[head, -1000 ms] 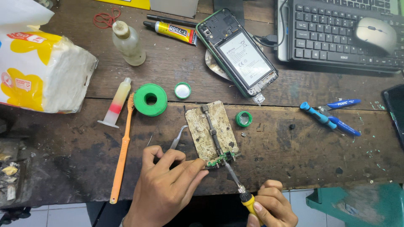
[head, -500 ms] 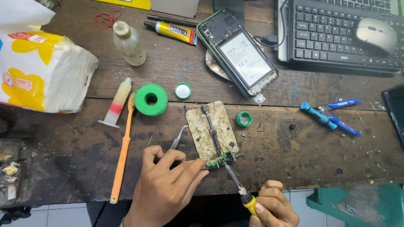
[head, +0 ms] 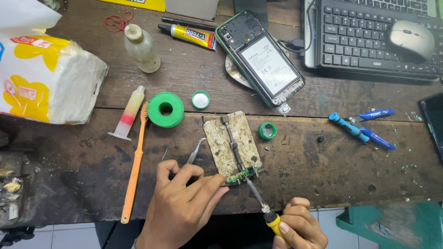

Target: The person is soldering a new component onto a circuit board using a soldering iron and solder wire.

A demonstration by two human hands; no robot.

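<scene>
Your right hand (head: 297, 226) grips the soldering iron (head: 263, 205), tip angling up-left onto the small green circuit board (head: 243, 174) your left hand's (head: 182, 207) fingers pinch near the desk's front edge.

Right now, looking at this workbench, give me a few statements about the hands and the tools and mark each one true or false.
1. The right hand holds a yellow-handled soldering iron whose tip meets the small green circuit board. True.
2. The left hand holds the orange toothbrush. False: the toothbrush lies untouched on the table; the left hand holds metal tweezers and reaches the board.
3. The phone lies with its back cover off, battery showing. True.
4. The green solder spool sits on the keyboard. False: it lies on the wooden table, beside the toothbrush.
5. The blue-handled cutters lie right of the board holder. True.
</scene>
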